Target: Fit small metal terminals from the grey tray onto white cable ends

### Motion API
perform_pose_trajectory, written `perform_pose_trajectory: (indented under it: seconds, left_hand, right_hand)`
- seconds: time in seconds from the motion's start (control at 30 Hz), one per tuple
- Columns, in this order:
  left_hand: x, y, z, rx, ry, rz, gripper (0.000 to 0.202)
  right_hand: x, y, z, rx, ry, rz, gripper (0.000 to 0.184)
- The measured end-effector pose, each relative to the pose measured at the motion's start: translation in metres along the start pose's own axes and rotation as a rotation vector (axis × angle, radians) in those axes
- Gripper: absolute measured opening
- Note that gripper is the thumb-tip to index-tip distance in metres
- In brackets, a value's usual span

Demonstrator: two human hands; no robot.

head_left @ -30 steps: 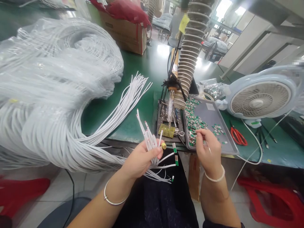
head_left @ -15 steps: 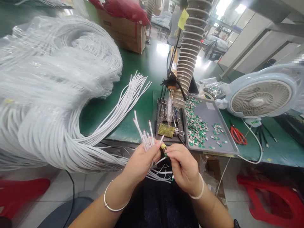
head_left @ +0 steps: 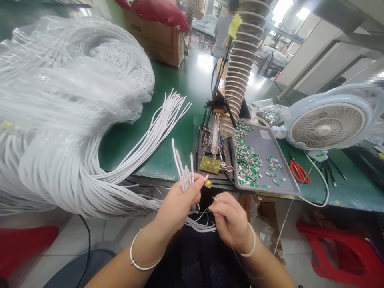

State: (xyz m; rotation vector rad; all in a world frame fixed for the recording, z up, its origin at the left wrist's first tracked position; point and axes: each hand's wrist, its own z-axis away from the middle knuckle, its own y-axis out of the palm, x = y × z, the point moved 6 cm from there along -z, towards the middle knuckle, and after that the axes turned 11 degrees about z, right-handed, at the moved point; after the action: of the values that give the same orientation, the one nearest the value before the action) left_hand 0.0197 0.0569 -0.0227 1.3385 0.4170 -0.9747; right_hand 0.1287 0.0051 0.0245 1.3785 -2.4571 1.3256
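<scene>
My left hand [head_left: 180,202] is closed around a bunch of white cables [head_left: 186,176], their cut reddish ends standing up above the fist. One cable end points to the right at the fingertips, beside a small yellow piece [head_left: 208,184] that seems to cover a fingertip. Below the fist, more white cables [head_left: 199,227] hang over my dark lap. To the right and apart from it, my right hand [head_left: 230,219] is pinched shut on what looks like a thin wire, its pale tip poking out. A soldering iron [head_left: 216,134] points down at a yellowish sponge [head_left: 210,164] beyond my hands.
A grey tray [head_left: 283,172] holds many green-and-silver connectors. Right of it are red-handled pliers [head_left: 298,172] and a fan [head_left: 327,126]. A ribbed hose [head_left: 241,68] hangs over the iron. Big bagged coils of white cable [head_left: 75,88] fill the left of the green bench [head_left: 192,80].
My right hand has moved down and away from the left fingertips. The green-and-silver connector that showed between the hands is out of sight. My left hand keeps its grip on the cables.
</scene>
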Motion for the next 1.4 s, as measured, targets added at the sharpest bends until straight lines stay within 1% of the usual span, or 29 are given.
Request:
perform_pose_trajectory:
  seconds: [0.1, 0.13, 0.2, 0.37, 0.53, 0.8, 0.93, 1.07, 1.2, 1.3, 1.4]
  left_hand:
    - [0.002, 0.002, -0.001, 0.030, -0.017, -0.020, 0.021]
    - [0.003, 0.003, -0.001, 0.041, -0.023, -0.027, 0.021]
    - [0.004, 0.005, 0.000, 0.068, -0.032, -0.038, 0.021]
    - [0.004, 0.010, 0.002, 0.136, -0.048, -0.060, 0.021]
    - [0.003, 0.012, 0.003, 0.173, -0.062, -0.084, 0.021]
    - [0.003, 0.011, 0.003, 0.140, -0.120, -0.119, 0.020]
    - [0.005, 0.010, 0.003, 0.125, -0.132, -0.123, 0.020]
    - [0.004, 0.010, 0.003, 0.109, -0.120, -0.126, 0.021]
    - [-0.002, 0.011, 0.001, 0.069, -0.034, -0.155, 0.016]
    - [-0.007, 0.012, 0.001, 0.047, 0.040, -0.158, 0.011]
    - [-0.009, 0.014, 0.001, 0.053, 0.086, -0.124, 0.010]
  right_hand:
    - [-0.011, -0.015, -0.004, -0.157, 0.143, 0.048, 0.016]
    - [-0.014, -0.019, -0.006, -0.193, 0.179, 0.072, 0.016]
    - [-0.018, -0.021, -0.012, -0.222, 0.224, 0.117, 0.015]
    - [-0.021, -0.013, -0.024, -0.154, 0.225, 0.142, 0.016]
    - [-0.021, -0.007, -0.025, -0.106, 0.212, 0.100, 0.017]
    - [-0.019, -0.005, -0.025, -0.065, 0.136, 0.100, 0.020]
    - [-0.019, -0.004, -0.026, -0.036, 0.135, 0.098, 0.018]
    - [-0.021, -0.007, -0.026, -0.055, 0.194, 0.094, 0.018]
    - [-0.025, -0.009, -0.022, -0.105, 0.304, 0.060, 0.015]
    - [-0.029, -0.006, -0.018, -0.109, 0.405, -0.012, 0.012]
    - [-0.034, -0.001, -0.013, -0.111, 0.526, -0.137, 0.010]
